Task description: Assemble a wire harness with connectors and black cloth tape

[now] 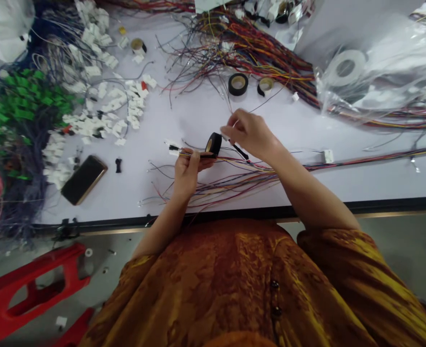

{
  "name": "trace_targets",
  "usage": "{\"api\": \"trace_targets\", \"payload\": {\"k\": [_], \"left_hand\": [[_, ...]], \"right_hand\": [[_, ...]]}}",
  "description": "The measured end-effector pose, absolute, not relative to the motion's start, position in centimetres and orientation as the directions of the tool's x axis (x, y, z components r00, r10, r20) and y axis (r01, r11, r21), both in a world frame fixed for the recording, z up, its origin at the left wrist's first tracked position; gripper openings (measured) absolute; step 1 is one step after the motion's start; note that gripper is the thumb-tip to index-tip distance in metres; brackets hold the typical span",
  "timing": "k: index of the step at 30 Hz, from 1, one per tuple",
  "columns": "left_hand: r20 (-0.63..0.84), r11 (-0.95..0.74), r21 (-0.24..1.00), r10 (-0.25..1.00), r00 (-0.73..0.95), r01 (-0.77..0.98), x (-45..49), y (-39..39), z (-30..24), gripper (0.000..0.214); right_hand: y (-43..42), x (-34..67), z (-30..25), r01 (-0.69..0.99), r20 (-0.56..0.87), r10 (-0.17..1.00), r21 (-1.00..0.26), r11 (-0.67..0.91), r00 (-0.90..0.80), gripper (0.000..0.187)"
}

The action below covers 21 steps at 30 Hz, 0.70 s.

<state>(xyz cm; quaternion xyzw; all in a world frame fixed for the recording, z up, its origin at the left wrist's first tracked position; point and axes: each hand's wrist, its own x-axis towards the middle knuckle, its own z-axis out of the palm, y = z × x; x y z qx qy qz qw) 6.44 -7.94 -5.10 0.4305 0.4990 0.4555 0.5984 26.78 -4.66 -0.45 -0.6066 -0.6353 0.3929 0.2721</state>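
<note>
My left hand [189, 168] is closed around a few thin coloured wires [227, 159], whose ends poke out past the fingers beside a small black-and-white connector [174, 147]. A roll of black tape [214, 143] stands on edge against those fingertips. To its right, my right hand [247, 132] is pinched above the wires. Something small and whitish shows at its fingertips, too blurred to name. Just below these fingers a short black strip [240, 152] slants down to the wires. More loose wires [234, 185] fan out on the table beneath both hands.
Further black tape rolls [238, 84] lie beyond my hands, near a thick wire bundle [267, 55]. White connectors [117, 108], green connectors [25, 101] and a phone [84, 180] are on the left. A clear plastic bag [375, 72] sits at right. A red stool [35, 284] stands below the table.
</note>
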Motion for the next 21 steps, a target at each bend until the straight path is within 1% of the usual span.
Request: {"api": "trace_targets", "payload": {"k": [2,3,5,7,9,10,12,14,15,18,20,21], "left_hand": [[-0.146,0.151,0.986,0.986,0.077,-0.069,6.5,-8.4,-4.8,0.043],[-0.112,0.116,0.992,0.991,0.070,-0.046,6.6,-8.6,-4.7,0.042],[-0.045,0.045,0.999,0.997,0.057,-0.008,6.8,-9.1,-4.4,0.039],[-0.015,0.015,1.000,0.999,0.040,-0.001,6.8,-9.4,-4.4,0.037],[-0.036,0.036,0.999,0.999,0.012,-0.038,6.8,-9.3,-4.6,0.037],[-0.061,0.060,0.996,0.998,-0.007,-0.064,6.8,-9.2,-4.7,0.038],[-0.114,0.109,0.988,0.993,-0.042,-0.106,6.8,-8.7,-4.9,0.040],[-0.161,0.154,0.979,0.986,-0.041,-0.133,6.7,-8.1,-4.8,0.040],[-0.181,0.178,0.973,0.983,-0.013,-0.148,6.7,-7.8,-4.7,0.038],[-0.186,0.217,0.961,0.966,0.181,-0.172,6.6,-7.1,-4.3,0.031],[-0.133,0.175,0.977,0.948,0.289,-0.124,6.8,-6.8,-4.0,0.028],[-0.107,0.139,0.987,0.945,0.309,-0.084,6.9,-6.6,-3.7,0.024]], "right_hand": [[-4.0,25.7,-0.1,0.597,-0.254,0.950,-0.797,-0.097,-0.184,0.032],[-3.6,25.1,-0.2,0.616,-0.277,0.940,-0.782,-0.101,-0.198,0.036],[-2.6,24.1,-1.0,0.611,-0.263,0.950,-0.784,-0.109,-0.169,0.047],[-1.6,23.5,-1.7,0.525,-0.269,0.957,-0.833,-0.174,-0.110,0.049],[-1.2,23.3,-1.9,0.392,-0.297,0.953,-0.885,-0.253,-0.056,0.043],[-1.5,23.4,-1.8,0.337,-0.291,0.956,-0.904,-0.262,-0.040,0.043],[-3.1,24.0,-1.1,0.292,-0.206,0.979,-0.937,-0.193,-0.013,0.047],[-5.6,25.0,-0.3,0.312,-0.066,0.998,-0.948,-0.067,0.014,0.054],[-6.9,25.5,0.0,0.329,-0.007,1.000,-0.944,-0.016,0.028,0.056],[-10.2,26.7,0.2,0.364,0.086,0.995,-0.929,0.059,0.058,0.055],[-11.5,27.0,-0.3,0.377,0.110,0.991,-0.923,0.072,0.082,0.051],[-12.0,26.9,-0.7,0.388,0.124,0.987,-0.919,0.076,0.101,0.051]]}}
